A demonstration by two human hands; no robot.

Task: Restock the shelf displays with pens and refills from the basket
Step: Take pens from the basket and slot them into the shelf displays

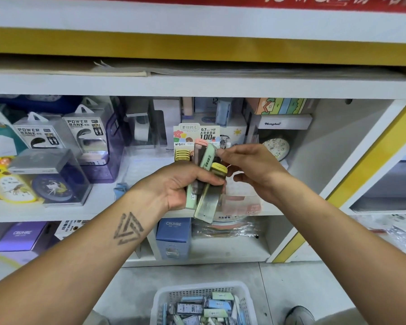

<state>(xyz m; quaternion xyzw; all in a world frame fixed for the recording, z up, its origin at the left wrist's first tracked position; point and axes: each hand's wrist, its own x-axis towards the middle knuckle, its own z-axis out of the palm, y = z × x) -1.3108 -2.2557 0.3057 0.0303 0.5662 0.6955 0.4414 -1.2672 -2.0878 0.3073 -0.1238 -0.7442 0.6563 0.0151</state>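
At centre frame the left hand [174, 186] grips a fan of refill cases [205, 184] before the shelf [291, 207]. The right hand [249, 167] pinches one case's top. The basket [159, 301] sits at bottom centre.

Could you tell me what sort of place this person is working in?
Most likely a stationery or general goods shop. Boxed power banks and alarm clocks sit on white shelves, and a basket of refill cases stands on the floor for restocking.
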